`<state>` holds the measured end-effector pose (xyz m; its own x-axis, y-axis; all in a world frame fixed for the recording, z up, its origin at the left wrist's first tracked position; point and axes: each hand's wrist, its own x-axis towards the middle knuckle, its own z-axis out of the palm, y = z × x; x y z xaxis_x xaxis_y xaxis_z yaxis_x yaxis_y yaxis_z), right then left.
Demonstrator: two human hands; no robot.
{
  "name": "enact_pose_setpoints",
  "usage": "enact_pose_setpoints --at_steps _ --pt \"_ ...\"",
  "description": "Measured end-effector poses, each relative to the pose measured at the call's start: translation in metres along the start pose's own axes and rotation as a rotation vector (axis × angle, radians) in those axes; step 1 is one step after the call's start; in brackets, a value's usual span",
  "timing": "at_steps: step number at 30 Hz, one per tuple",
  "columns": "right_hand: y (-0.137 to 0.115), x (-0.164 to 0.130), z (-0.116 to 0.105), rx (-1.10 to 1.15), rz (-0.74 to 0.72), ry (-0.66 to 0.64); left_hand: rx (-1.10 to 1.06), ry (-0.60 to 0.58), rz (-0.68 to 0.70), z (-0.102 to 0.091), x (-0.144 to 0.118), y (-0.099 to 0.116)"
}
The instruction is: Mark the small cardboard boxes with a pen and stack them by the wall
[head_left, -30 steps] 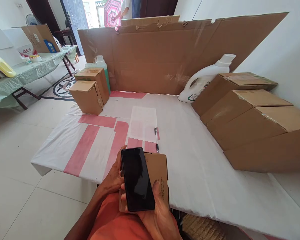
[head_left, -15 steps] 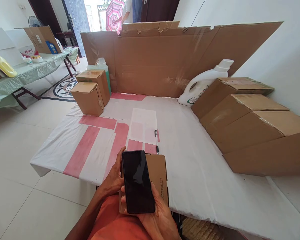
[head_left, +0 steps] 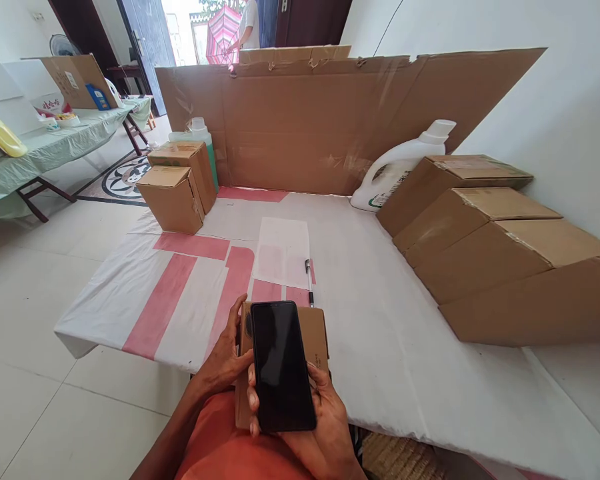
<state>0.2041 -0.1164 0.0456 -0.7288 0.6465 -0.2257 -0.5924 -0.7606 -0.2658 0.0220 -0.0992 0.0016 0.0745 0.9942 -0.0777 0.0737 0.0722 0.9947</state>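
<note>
A black smartphone [head_left: 284,367], its screen dark, lies in my right hand [head_left: 325,420]. The thumb presses its right edge and fingertips curl round its left edge. Under the phone is a small brown cardboard box [head_left: 314,333] at the table's front edge, partly hidden by phone and hand. My left hand [head_left: 227,357] grips the box's left side, thumb over the top and fingers along the edge. Just beyond the box, a pen [head_left: 309,280] lies along the right edge of a white sheet of paper [head_left: 283,250].
A white cloth with pink stripes covers the table [head_left: 380,320]. Cardboard boxes [head_left: 480,247] line the right side, beside a white jug [head_left: 400,167]. Two boxes [head_left: 173,197] and a green-liquid bottle [head_left: 199,130] stand left. A cardboard panel [head_left: 290,127] closes the back. Beyond it stands a person [head_left: 250,27].
The phone has shifted slightly right over the box, uncovering more of the box's left part. My right hand has moved with it. The left hand stays at the box's side.
</note>
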Motion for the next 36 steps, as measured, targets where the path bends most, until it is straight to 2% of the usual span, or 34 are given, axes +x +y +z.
enact_pose_setpoints --at_steps 5,14,17,22,26,30,36 --pt "0.002 0.0 -0.004 0.018 0.022 -0.033 -0.061 -0.015 -0.032 0.001 0.0 0.003" --pt "0.007 -0.006 -0.017 0.027 0.02 0.077 -0.022 0.016 -0.027 0.003 0.001 0.001" --pt "0.006 -0.006 -0.015 -0.016 0.053 0.038 -0.028 0.009 -0.014 0.003 0.002 0.0" --pt "0.005 -0.005 -0.01 0.0 0.013 0.005 -0.023 0.007 -0.011 0.002 0.003 0.001" --pt "0.003 -0.005 -0.01 0.032 0.02 0.044 -0.046 -0.021 0.007 0.002 0.002 0.007" --pt "0.002 -0.004 -0.016 0.044 0.0 0.067 -0.055 -0.015 -0.031 0.002 0.001 0.013" --pt "-0.004 -0.008 -0.02 0.007 -0.022 0.13 -0.06 -0.008 -0.071 0.001 -0.001 0.012"
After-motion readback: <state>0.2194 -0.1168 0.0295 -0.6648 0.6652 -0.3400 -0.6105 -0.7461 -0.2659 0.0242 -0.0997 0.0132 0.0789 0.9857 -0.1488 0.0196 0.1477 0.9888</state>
